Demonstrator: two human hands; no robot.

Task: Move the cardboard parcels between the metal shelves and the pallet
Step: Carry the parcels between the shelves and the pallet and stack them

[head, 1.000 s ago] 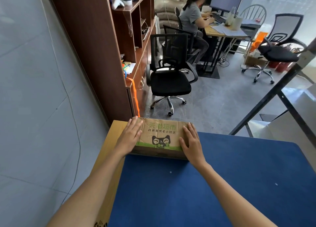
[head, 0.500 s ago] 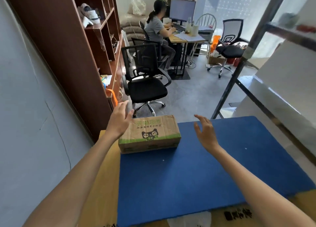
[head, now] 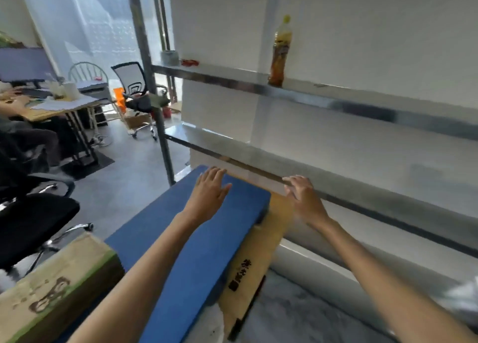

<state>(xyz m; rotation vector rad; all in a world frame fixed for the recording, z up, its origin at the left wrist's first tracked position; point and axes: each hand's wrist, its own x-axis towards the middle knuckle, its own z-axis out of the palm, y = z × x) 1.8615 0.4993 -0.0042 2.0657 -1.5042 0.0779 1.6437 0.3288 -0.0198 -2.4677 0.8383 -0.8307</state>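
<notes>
**One parcel, two hands, three chairs**

One cardboard parcel (head: 51, 291) is lying at the near left corner of the single blue pad (head: 196, 244). Two hands are hovering, fingers straight: the left hand (head: 210, 188) over the pad's far end, the right hand (head: 302, 196) just right of it. Right of the pad, two metal shelves (head: 323, 97) are showing, carrying one bottle (head: 280, 50). Left of the pad, three chairs (head: 33, 226) and one table (head: 38, 113) are standing.

Black print on cardboard sheet (head: 261, 249), illegible
</notes>
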